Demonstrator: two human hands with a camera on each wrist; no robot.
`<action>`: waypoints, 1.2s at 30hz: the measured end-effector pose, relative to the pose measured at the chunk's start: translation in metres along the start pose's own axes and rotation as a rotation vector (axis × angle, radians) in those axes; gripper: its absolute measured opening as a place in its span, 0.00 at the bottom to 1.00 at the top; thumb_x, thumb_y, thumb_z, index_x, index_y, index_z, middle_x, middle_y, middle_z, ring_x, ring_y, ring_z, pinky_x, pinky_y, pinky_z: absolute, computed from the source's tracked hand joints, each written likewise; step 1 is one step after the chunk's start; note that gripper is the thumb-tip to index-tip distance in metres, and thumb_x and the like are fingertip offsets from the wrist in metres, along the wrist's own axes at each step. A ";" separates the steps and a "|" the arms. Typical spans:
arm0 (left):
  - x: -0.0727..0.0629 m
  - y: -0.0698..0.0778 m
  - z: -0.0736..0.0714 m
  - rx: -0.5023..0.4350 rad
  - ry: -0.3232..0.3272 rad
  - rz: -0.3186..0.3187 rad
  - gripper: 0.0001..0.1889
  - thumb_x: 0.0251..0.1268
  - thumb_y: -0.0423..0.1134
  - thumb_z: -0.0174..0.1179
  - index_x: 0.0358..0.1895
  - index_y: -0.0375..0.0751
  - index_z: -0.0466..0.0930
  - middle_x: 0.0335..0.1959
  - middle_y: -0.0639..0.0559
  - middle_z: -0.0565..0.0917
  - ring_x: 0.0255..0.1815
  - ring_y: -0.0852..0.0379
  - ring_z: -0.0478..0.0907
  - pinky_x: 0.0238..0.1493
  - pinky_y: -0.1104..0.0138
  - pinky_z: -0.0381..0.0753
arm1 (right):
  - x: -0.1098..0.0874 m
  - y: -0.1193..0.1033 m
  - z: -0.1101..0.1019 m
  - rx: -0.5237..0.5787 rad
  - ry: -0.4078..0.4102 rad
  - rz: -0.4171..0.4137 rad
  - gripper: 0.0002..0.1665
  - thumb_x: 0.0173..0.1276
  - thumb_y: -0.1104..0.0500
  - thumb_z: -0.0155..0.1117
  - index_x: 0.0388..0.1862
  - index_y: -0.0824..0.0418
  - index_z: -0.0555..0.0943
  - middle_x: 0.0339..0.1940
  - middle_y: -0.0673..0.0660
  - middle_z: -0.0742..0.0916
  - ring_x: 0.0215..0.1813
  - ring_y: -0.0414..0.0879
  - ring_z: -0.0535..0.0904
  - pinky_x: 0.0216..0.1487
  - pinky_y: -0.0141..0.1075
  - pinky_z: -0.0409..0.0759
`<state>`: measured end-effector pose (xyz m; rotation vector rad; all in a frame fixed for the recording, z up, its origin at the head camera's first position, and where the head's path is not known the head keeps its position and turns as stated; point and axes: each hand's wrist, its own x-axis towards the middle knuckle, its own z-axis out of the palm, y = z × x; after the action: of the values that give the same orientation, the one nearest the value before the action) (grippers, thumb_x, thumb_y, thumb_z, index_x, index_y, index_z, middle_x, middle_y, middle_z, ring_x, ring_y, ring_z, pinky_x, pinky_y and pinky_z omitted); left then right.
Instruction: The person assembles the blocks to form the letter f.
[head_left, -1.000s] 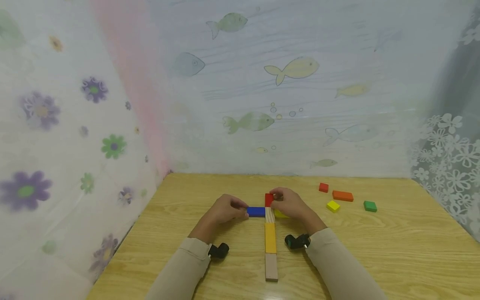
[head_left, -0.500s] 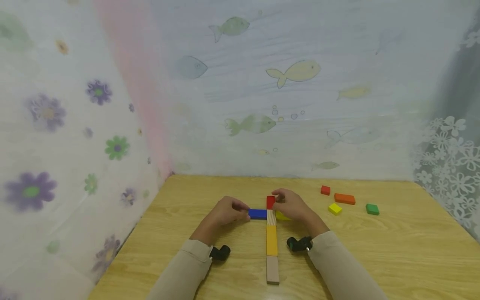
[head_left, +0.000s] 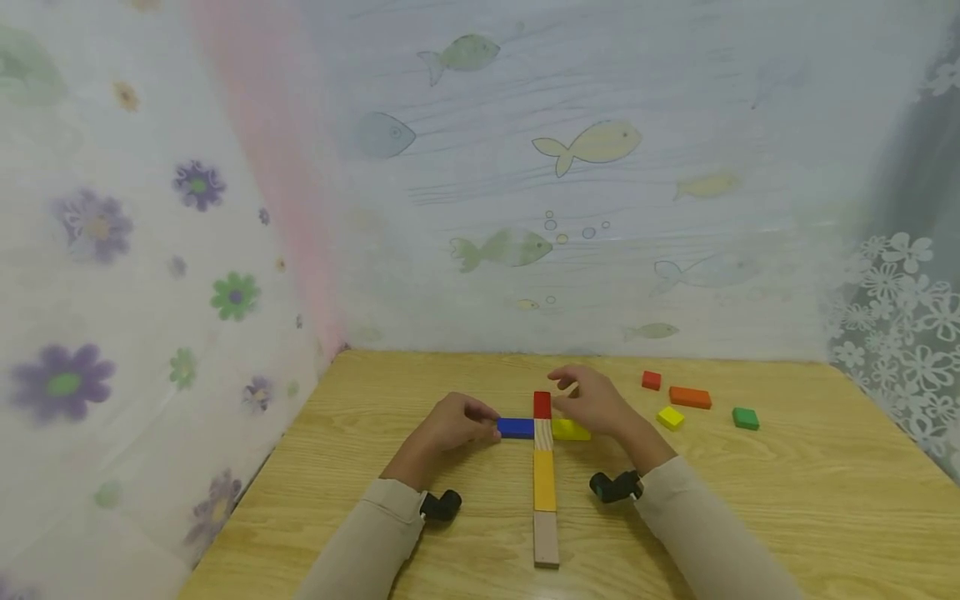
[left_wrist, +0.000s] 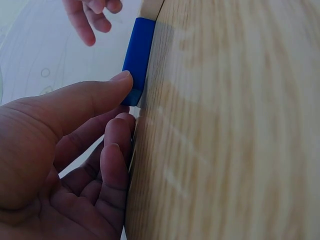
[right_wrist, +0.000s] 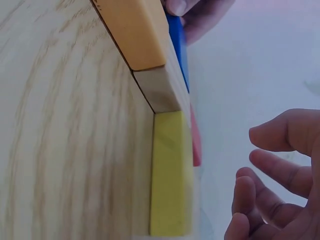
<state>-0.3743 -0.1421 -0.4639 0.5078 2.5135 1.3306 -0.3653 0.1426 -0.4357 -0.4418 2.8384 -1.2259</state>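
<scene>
Flat wooden building blocks form a cross on the table. My left hand point(head_left: 453, 419) pinches the outer end of the blue block point(head_left: 516, 428), its thumb laid on the block in the left wrist view. Opposite lies a yellow block point(head_left: 572, 430), and a red block point(head_left: 542, 405) tops the cross. A striped plain block point(head_left: 543, 434) sits at the centre. Below it run an orange-yellow block point(head_left: 544, 481) and a beige block point(head_left: 546, 539), end to end. My right hand point(head_left: 597, 403) hovers by the red and yellow blocks, fingers apart and holding nothing.
At the right of the wooden table point(head_left: 787, 500) lie a small red block point(head_left: 652, 381), an orange block point(head_left: 690, 397), a small yellow block point(head_left: 671, 418) and a green block point(head_left: 746, 418). A fish-patterned curtain point(head_left: 480, 192) hangs behind the table's far edge.
My right hand has let go of the red block and drawn off to the right and up, uncovering more of the yellow block. The left hand stays at the blue block.
</scene>
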 end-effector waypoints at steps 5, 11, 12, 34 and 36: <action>-0.001 0.002 -0.001 0.004 0.000 0.007 0.13 0.62 0.42 0.75 0.49 0.48 0.91 0.43 0.54 0.89 0.40 0.57 0.82 0.41 0.64 0.83 | -0.006 -0.001 -0.008 -0.022 0.024 -0.062 0.25 0.73 0.59 0.66 0.68 0.58 0.80 0.60 0.64 0.83 0.52 0.53 0.82 0.50 0.46 0.85; -0.003 0.004 0.000 0.000 0.001 0.003 0.13 0.61 0.41 0.76 0.49 0.47 0.92 0.41 0.54 0.88 0.39 0.57 0.81 0.41 0.64 0.83 | -0.017 0.002 -0.018 -0.033 0.063 -0.117 0.23 0.73 0.59 0.65 0.66 0.56 0.80 0.60 0.65 0.83 0.51 0.53 0.83 0.47 0.44 0.86; -0.003 0.004 0.000 -0.001 -0.002 0.000 0.13 0.61 0.41 0.76 0.49 0.47 0.92 0.42 0.54 0.88 0.39 0.57 0.81 0.41 0.64 0.83 | -0.019 0.003 -0.020 -0.035 0.069 -0.124 0.23 0.74 0.59 0.65 0.66 0.56 0.81 0.60 0.64 0.83 0.51 0.53 0.83 0.47 0.44 0.86; -0.008 0.011 0.000 0.016 0.010 -0.027 0.12 0.64 0.43 0.74 0.49 0.49 0.92 0.46 0.53 0.88 0.45 0.55 0.81 0.48 0.60 0.83 | -0.057 0.055 -0.089 -0.093 0.236 -0.032 0.24 0.78 0.53 0.64 0.70 0.56 0.78 0.64 0.64 0.80 0.61 0.63 0.79 0.52 0.57 0.83; -0.008 0.011 0.000 0.014 0.013 -0.027 0.12 0.64 0.43 0.74 0.49 0.49 0.91 0.46 0.53 0.88 0.46 0.55 0.80 0.48 0.60 0.83 | -0.059 0.060 -0.093 -0.094 0.244 -0.019 0.25 0.78 0.51 0.63 0.70 0.55 0.78 0.66 0.65 0.79 0.64 0.65 0.78 0.53 0.59 0.82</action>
<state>-0.3654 -0.1395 -0.4543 0.4680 2.5321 1.3120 -0.3351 0.2632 -0.4200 -0.3431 3.1135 -1.2320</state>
